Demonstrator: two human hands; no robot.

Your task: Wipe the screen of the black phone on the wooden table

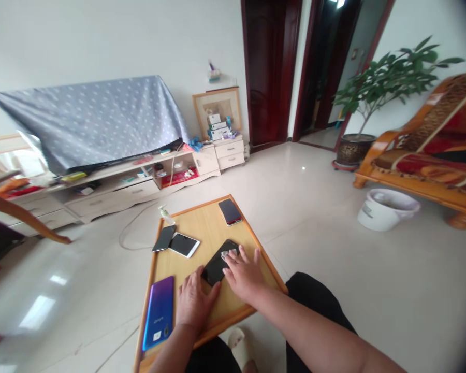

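Note:
A black smartphone (pixel 216 267) lies screen up and slanted on a small wooden table (pixel 202 212). My left hand (pixel 194 301) steadies its near end, with the thumb on one side and the fingers on the other. Under the fingertips of my right hand (pixel 245 274), a small crumpled white wipe (pixel 226 254) is pressed on the upper part of the screen. A blue-purple phone (pixel 160 311) rests back up left of my left hand. Further off are a white phone (pixel 185 245), a dark phone (pixel 163 238) overlapping it, and another dark phone (pixel 230 211) near the right edge.
A small pump bottle (pixel 166 214) stands at the table's far left corner. Beyond it runs a low white cabinet (pixel 112 204) with a blue cloth (pixel 101 122) draped above. To the right are a white bucket (pixel 384 212), a potted plant (pixel 355 150) and a wooden sofa (pixel 419 181).

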